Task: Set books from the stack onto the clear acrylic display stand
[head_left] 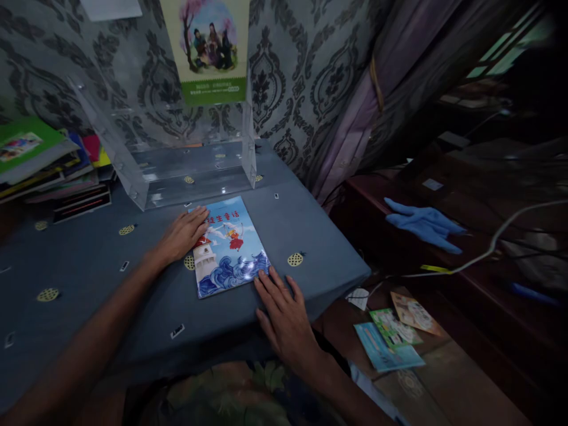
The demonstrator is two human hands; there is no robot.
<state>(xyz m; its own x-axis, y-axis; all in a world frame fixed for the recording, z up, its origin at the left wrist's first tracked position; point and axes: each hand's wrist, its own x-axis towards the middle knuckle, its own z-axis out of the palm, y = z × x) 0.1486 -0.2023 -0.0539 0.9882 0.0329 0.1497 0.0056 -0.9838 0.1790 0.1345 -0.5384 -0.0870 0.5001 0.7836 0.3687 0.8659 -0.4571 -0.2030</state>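
A thin picture book (231, 245) with a blue cover, red lettering and painted waves lies closed and flat on the table. My left hand (184, 232) rests on its left edge, fingers stretched out over the cover. At the lower right corner, the fingertips of my right hand (284, 313) touch the book, and those fingers are spread. Neither hand grips anything. Just behind the book stands a clear acrylic rack (195, 192) with slanted side panels.
A pile of books (39, 154) stands at the left on the blue-grey tablecloth (151, 302). A poster (213, 53) hangs on the patterned wall. To the right, beyond the table edge, are blue gloves (423, 225), a pale cable (497, 236) and several booklets (388, 349) lower down.
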